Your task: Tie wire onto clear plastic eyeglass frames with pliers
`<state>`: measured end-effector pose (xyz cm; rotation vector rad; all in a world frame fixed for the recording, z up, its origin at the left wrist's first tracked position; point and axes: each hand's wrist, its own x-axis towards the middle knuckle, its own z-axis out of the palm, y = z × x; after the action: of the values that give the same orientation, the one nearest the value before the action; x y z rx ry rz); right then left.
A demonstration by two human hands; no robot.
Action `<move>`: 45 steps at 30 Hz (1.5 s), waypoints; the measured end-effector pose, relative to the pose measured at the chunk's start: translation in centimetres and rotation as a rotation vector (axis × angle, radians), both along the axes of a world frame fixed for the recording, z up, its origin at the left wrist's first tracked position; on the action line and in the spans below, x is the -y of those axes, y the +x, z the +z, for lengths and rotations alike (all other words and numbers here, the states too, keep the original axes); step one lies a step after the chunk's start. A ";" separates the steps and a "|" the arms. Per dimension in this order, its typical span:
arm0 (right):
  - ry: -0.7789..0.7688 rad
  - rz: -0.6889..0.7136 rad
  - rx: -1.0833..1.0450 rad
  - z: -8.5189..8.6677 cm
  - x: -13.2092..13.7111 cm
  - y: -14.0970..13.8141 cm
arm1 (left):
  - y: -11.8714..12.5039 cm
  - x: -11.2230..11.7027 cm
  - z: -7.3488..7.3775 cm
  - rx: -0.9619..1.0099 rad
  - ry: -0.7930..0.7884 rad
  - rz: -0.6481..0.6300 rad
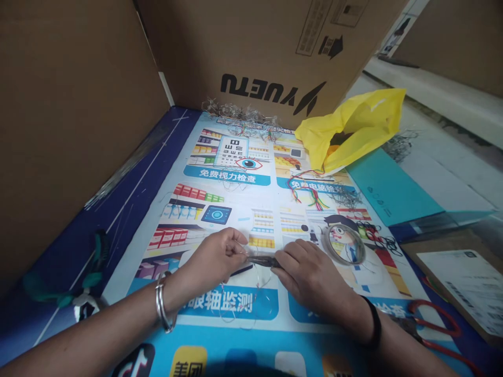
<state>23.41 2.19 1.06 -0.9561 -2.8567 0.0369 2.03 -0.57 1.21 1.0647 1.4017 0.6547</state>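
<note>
Over the printed poster, my right hand [304, 267] is closed round the handles of a pair of needle-nose pliers [261, 260]. The jaws point left and reach the fingertips of my left hand [220, 256]. Those fingers pinch a thin wire [236, 247] right at the pliers' tip; its exact shape is too fine to make out. Loose bits of thin wire [257, 277] lie or hang just below both hands. A roll of clear tape [343, 244] rests flat beyond my right hand.
Cardboard walls [243, 47] stand behind and left. Tangled wire pieces [239, 112] line the back. A yellow bag [365, 125] with coloured cords [314, 199] sits back right. Green-handled pliers [84, 285] lie left, red-handled scissors [436, 319] right. Straight wires [126, 167] lie along the left wall.
</note>
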 end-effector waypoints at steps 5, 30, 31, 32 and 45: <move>-0.003 -0.010 -0.002 -0.2 0.0 -0.1 | 0.0 0.1 -0.2 0.001 0.016 0.027; 0.030 -0.182 -0.092 0.4 0.9 -1.0 | 0.9 0.2 -0.1 0.087 0.044 0.225; 0.039 -0.182 -0.091 0.4 0.9 -1.1 | 1.0 0.3 -0.2 0.091 0.049 0.234; 0.050 -0.183 -0.090 0.4 1.0 -1.2 | 1.0 0.3 -0.3 0.098 0.055 0.239; 0.177 -0.190 -0.030 0.5 1.2 -2.0 | 1.2 0.4 -0.9 0.114 0.075 0.314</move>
<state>21.42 1.01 1.60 -1.1712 -2.6739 -0.2140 3.20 -0.94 0.35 0.8568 1.4667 0.9878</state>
